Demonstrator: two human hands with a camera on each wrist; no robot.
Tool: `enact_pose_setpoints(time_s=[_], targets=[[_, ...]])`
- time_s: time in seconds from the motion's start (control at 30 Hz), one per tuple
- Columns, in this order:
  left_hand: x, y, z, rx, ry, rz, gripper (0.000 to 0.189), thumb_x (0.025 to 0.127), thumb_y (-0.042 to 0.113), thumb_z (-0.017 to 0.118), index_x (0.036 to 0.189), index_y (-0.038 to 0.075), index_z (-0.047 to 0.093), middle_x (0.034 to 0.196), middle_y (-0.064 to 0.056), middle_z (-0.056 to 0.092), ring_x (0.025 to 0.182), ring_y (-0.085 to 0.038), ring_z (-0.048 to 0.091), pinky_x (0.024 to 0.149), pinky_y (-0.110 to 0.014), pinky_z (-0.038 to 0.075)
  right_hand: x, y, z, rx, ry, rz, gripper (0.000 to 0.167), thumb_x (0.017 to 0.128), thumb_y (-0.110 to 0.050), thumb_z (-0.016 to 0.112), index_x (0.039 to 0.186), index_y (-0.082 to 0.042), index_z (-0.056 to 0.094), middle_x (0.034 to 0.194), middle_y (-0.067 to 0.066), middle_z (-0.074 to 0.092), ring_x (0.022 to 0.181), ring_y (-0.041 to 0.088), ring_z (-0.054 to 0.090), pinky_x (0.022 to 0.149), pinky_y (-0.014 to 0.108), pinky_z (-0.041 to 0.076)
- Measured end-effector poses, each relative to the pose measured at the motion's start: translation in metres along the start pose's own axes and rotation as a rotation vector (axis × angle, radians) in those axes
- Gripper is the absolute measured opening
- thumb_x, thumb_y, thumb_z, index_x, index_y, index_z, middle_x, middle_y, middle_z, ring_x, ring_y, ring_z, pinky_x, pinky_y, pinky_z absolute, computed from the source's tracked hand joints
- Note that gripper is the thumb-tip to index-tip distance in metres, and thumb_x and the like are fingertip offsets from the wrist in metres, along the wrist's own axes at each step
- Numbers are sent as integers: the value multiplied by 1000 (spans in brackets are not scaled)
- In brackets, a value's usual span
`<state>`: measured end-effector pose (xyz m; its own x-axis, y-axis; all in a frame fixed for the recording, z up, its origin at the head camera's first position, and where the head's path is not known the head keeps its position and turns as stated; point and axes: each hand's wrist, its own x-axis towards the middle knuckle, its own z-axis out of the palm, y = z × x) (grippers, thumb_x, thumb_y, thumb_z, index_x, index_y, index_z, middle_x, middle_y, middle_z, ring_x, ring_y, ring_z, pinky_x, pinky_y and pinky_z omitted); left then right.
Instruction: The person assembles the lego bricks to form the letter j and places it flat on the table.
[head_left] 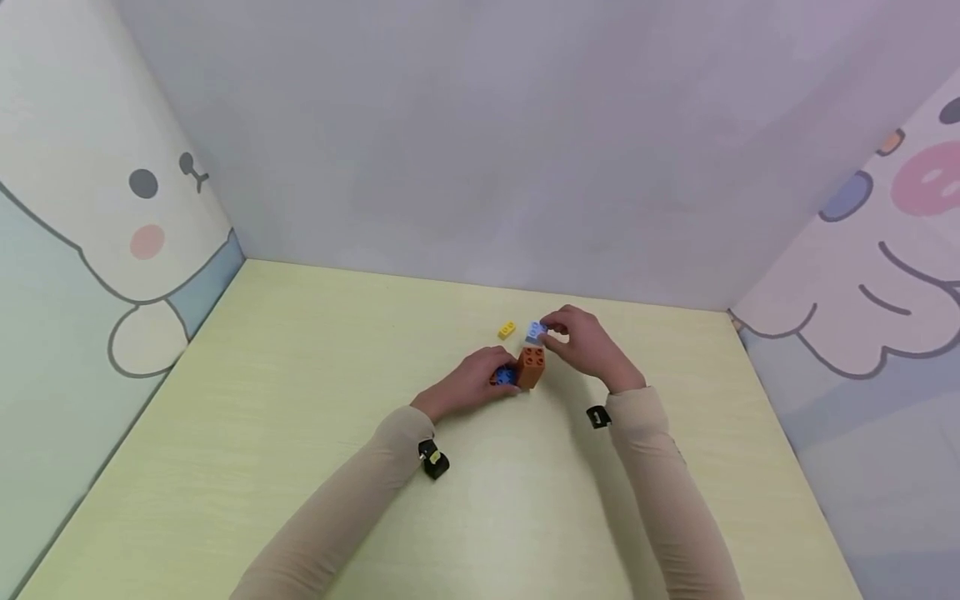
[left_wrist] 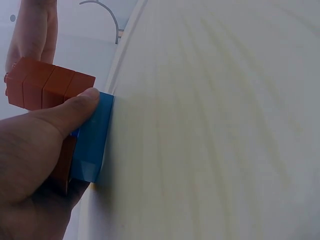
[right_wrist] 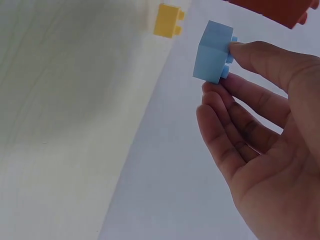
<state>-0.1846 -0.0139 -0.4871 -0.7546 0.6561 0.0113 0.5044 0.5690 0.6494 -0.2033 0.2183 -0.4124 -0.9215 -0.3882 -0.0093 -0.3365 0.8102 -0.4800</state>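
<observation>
My left hand [head_left: 471, 379] grips a blue brick [left_wrist: 93, 142] low on the table, thumb along one side. A tall stack of orange-brown bricks [head_left: 531, 368] stands upright at its right end, by the thumb tip. In the left wrist view, another brown piece [left_wrist: 64, 167] shows partly behind the thumb, mostly hidden by the hand. Just beyond the stack, my right hand [head_left: 588, 343] pinches a light blue brick [right_wrist: 213, 54] between thumb and fingers. The right wrist view has this brick's studs turned toward the palm. A small yellow brick [head_left: 507, 330] lies on the table left of it.
The pale yellow-green table [head_left: 315, 333] meets a plain back wall [head_left: 450, 167] behind the bricks. Side walls with cartoon animals rise at left and right. Small black devices [head_left: 433, 459] sit at both wrists.
</observation>
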Motion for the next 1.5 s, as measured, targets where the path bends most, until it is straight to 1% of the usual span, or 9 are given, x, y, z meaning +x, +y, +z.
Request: enact_pose_setpoints(time_s=[0.17,0.33,0.5,0.6,0.83,1.17,1.33,1.4,1.5], targets=[[-1,-1,-1,-2,6,-1,45,96,36,72,131,9,62,123,-5,66,110,-17,59,103,-38,51,-4,-12,-13,7,13,-41,30,98,-22,69,122,-3,70,112,16,67,101,32,62,91,46,53],[-1,-1,-1,-7,11,9,45,96,35,73,130,8,63,122,-7,66,109,-18,59,102,-38,51,-9,-22,-22,-1,11,-50,30,98,-23,69,122,-5,70,112,13,67,100,28,61,91,45,53],[-1,-1,-1,-4,14,18,44,95,35,73,128,8,63,120,-6,66,107,-18,60,101,-38,51,-15,-30,-29,27,4,-57,31,99,-23,68,125,-6,69,115,12,67,104,31,61,94,49,53],[-1,0,-1,-9,13,19,42,96,34,73,128,8,63,120,-6,66,107,-18,59,101,-38,51,-19,-34,-32,36,-1,-74,31,99,-23,68,125,-6,69,115,11,68,104,31,61,94,47,52],[0,-1,0,-14,13,26,41,96,34,73,127,9,63,119,-4,67,107,-17,59,101,-38,50,-28,-35,-36,28,-30,-119,28,99,-25,69,122,-9,71,110,5,68,101,21,61,92,42,52],[2,-2,1,-17,8,15,41,95,35,73,127,10,64,120,-4,66,108,-17,59,103,-38,50,-37,-39,-39,36,-66,-144,25,97,-24,71,118,-12,73,109,1,69,99,17,61,92,39,53],[1,-2,1,-14,16,16,41,95,35,74,126,10,64,119,-5,67,107,-17,59,102,-37,50,-39,-42,-40,43,-86,-143,26,96,-23,72,120,-11,72,110,2,69,100,18,61,92,39,53],[1,-2,2,-14,20,19,41,94,35,74,125,10,64,119,-5,67,106,-17,59,101,-37,50,-39,-42,-41,51,-92,-139,27,96,-22,72,120,-11,72,111,3,69,101,21,62,93,40,53],[1,-1,1,-16,22,23,41,94,34,74,125,9,64,119,-5,67,106,-18,59,101,-38,50,-39,-42,-40,58,-96,-132,27,96,-22,72,121,-11,72,111,3,69,102,22,62,93,40,53]])
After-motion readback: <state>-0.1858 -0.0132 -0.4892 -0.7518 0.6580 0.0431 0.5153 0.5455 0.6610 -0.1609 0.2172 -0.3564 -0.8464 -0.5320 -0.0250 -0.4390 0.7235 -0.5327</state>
